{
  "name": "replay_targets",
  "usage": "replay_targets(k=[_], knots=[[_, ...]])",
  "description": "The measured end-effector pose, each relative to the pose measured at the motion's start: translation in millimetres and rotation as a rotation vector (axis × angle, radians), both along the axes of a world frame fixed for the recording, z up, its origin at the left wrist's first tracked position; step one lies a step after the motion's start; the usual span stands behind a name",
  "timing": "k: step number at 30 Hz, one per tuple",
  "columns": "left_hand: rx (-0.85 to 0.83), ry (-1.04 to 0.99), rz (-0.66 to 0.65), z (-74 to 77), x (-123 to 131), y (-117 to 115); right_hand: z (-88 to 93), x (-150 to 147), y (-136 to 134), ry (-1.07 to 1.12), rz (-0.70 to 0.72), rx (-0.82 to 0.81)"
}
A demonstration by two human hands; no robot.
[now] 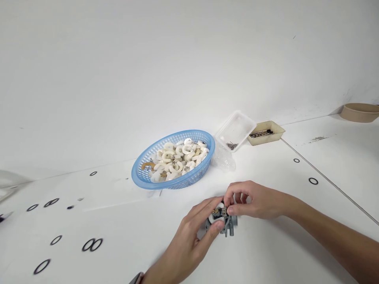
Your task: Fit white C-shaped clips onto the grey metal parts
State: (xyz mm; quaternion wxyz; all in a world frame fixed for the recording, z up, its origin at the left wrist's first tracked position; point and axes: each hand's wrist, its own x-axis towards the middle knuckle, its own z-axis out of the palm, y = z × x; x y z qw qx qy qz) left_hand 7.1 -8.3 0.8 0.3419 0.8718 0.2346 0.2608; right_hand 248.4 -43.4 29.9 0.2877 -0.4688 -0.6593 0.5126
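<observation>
- Grey metal part on or just above the surface, near side of the scene, right of middle; white insert and brass-coloured bits show in its upper face.
- Left hand: grip closed round the part from the left, thumb on the near side, fingers along the far-left side.
- Right hand: grip comes in from the right, thumb and forefinger curled at the part's right upper edge; cannot tell whether they pinch a small piece.
- Key relation: part lies between both grips, both in contact, so neither hand is nearer. Stubby outlets point right and near; long axis masked by fingers.
- Far side: blue basket of pale hooked pieces, left of the white tray and cream tray.
- Black rings scattered, mostly left.
</observation>
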Motion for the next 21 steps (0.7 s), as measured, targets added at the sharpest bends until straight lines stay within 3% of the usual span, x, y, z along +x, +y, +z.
replay_targets(k=[6, 9, 16, 21], knots=[[-0.05, 0.025, -0.005, -2.0, -1.6, 1.6, -2.7, 3.0, 3.3, 0.04, 0.046, -0.049], [-0.041, 0.041, -0.019, -3.1, -4.1, 3.6, 0.9, 2.8, 3.3, 0.027, 0.041, 0.007], [-0.133, 0.02, -0.08, -2.2, -6.1, 10.5, 17.7, -3.9, -8.5, -0.251, 0.029, 0.234], [-0.221, 0.017, -0.173, 11.8, -1.7, 12.6, 37.4, -7.2, -1.5, -0.475, 0.156, 0.327]])
